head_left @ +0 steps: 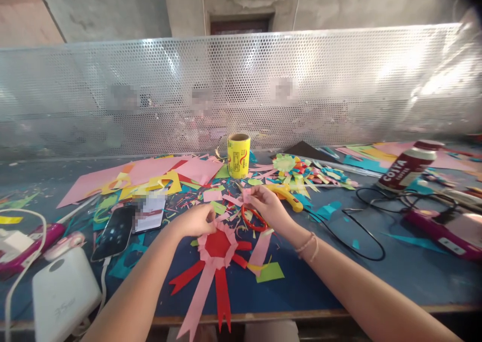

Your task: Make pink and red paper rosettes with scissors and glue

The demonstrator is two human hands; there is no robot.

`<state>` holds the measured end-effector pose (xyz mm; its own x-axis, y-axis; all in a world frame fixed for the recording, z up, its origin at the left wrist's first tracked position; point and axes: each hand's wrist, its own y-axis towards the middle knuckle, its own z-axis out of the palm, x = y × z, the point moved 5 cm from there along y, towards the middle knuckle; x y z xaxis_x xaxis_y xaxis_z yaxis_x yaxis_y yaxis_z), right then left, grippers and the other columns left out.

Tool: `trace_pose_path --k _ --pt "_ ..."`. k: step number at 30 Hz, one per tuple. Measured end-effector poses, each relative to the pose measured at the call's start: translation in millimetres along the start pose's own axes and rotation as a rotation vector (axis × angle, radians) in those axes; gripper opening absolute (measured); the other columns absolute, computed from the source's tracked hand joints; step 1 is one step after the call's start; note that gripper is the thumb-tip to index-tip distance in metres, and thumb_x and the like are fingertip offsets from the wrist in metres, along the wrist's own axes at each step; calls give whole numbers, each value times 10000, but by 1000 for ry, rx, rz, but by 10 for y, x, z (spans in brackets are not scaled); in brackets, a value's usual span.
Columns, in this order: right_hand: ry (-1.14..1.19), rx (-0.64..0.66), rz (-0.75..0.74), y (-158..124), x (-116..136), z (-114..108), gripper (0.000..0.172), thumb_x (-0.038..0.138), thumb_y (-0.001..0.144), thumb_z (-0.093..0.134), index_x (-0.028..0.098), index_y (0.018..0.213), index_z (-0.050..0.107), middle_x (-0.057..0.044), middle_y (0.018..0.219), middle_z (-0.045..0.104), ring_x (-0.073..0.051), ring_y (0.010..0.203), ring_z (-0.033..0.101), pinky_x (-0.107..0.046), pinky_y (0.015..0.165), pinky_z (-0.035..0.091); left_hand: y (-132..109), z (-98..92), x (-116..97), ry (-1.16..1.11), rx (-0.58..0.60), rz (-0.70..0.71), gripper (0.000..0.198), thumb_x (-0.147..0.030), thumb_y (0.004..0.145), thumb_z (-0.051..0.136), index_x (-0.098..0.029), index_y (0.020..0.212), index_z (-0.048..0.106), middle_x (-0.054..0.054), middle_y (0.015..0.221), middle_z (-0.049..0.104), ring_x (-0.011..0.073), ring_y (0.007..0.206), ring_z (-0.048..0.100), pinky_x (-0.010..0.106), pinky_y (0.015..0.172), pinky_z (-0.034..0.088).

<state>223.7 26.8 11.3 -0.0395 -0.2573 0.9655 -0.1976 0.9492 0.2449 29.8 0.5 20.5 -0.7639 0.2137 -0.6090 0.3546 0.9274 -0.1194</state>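
Note:
A rosette [217, 245] of pink folded paper with a red centre lies near the table's front edge, its pink and red tails hanging downward. My left hand [199, 220] is at its upper left rim, fingers bent down and closed; what they grip is hidden. Between the fingertips of my right hand [263, 201] is a small pink paper piece [246, 195]. Red-handled scissors [254, 220] lie just below that hand. Beside it rests a yellow glue gun [288, 196]. Pink strips and a green paper piece [270, 272] lie right of the rosette.
A yellow tape roll [238, 156] stands behind my hands, before a perforated metal screen [169, 91]. Phones [115, 231] and a white power bank [64, 292] lie left. At right are a tilted bottle [408, 166], black cables and a purple power strip [440, 234]. Paper scraps cover much of the table.

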Motion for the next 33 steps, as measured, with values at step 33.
trace_pose_path --k 33 --pt "-147 190 100 -100 143 118 231 358 690 631 142 773 640 6 600 578 -90 530 490 -225 500 369 -10 -29 -427 -244 -204 238 150 -211 685 623 -196 802 531 2 820 583 123 741 545 232 659 442"
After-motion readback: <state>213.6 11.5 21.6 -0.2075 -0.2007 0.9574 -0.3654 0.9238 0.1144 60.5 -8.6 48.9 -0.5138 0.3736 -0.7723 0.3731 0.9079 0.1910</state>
